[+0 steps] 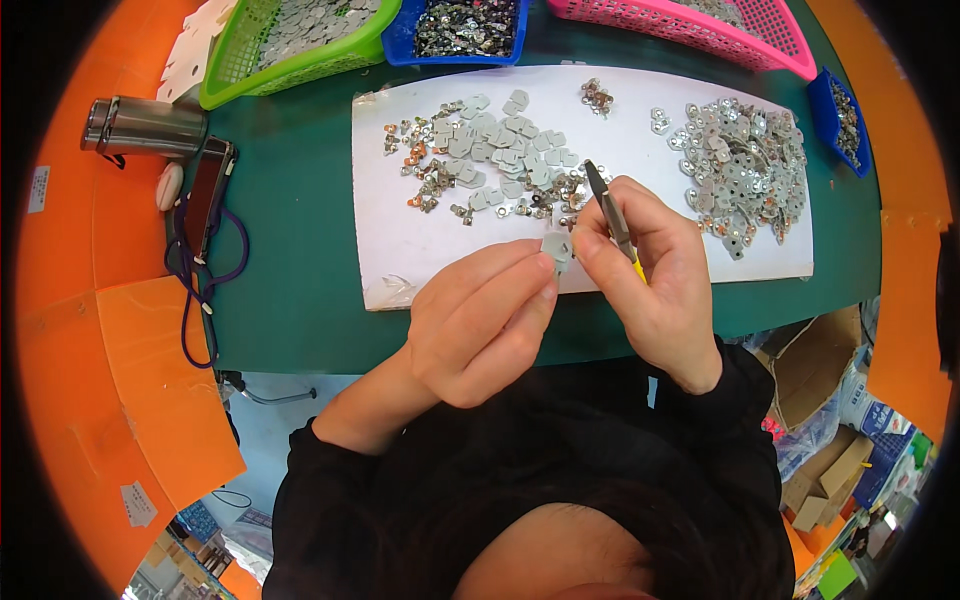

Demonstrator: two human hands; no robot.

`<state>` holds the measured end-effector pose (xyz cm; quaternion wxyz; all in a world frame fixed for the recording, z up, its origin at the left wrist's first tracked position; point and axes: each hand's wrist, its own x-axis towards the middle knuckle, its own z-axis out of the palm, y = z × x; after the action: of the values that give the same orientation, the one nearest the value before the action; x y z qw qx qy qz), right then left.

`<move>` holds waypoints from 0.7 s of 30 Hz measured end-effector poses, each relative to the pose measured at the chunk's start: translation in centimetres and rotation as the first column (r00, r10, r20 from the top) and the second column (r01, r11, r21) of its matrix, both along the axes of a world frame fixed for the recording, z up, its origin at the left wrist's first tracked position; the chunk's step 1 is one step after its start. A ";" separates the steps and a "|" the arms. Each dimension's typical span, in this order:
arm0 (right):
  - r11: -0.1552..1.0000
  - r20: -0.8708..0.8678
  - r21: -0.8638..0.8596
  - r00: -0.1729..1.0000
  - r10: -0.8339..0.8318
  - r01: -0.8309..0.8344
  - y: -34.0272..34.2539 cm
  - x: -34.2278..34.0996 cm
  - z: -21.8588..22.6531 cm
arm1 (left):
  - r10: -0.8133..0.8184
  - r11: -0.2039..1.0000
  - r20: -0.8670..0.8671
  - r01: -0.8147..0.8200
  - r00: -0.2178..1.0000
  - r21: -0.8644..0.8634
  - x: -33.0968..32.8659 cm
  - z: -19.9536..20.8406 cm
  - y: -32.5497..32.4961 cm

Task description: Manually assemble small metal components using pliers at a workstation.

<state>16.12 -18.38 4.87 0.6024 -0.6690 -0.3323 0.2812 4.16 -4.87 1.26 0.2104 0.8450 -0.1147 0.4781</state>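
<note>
My left hand (482, 318) pinches a small flat grey metal plate (556, 250) between thumb and fingertips, above the near edge of a white board (620, 150). My right hand (655, 270) is closed around a slim dark metal tool (612, 208) with a yellow handle; its tip points up and away from me. The right thumb and fingertip come close to the plate; whether they also hold a tiny part is hidden. Just beyond my hands lie a pile of grey plates (510, 145) and scattered small metal fittings (430, 185).
At right on the board is a heap of fitted metal pieces (740, 170). A green basket (300, 75), blue tray (455, 55) and pink basket (700, 42) line the far side. A small blue tray (850, 150) stands right. A steel flask (150, 126) and corded phone (205, 190) sit left.
</note>
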 end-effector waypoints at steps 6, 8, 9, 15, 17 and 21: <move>0.999 0.134 0.045 0.991 0.005 -0.011 -0.4 0.7 -0.3 | -0.224 0.746 -0.222 0.020 0.949 -0.666 -0.1 1.3 -1.2; 0.998 0.262 0.054 0.965 0.026 -0.041 -0.5 1.2 -0.5 | -0.308 0.450 -0.179 -0.023 0.934 -0.893 -0.1 1.5 -1.2; 0.996 0.388 0.059 0.921 0.043 -0.071 -0.5 1.5 -0.5 | -0.340 0.488 -0.240 -0.048 0.909 -0.871 0.1 1.8 -0.7; 0.991 0.651 0.029 0.755 0.079 -0.128 -0.6 2.0 -0.2 | -0.153 0.953 -0.403 0.026 0.902 -0.303 -0.1 1.6 1.5; 0.993 0.680 0.025 0.730 0.070 -0.118 -0.8 2.3 -0.1 | -0.146 0.949 -0.414 0.010 0.899 -0.314 -0.2 2.0 1.6; 0.997 0.860 -0.023 0.509 -0.014 0.067 -1.6 3.0 -0.7 | -0.170 0.890 -0.432 -0.050 0.886 -0.453 -0.6 2.4 1.7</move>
<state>19.10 -20.01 4.17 0.3474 -0.7440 -0.5633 -0.0920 3.54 -3.19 3.70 0.4370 0.8574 0.0260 0.2705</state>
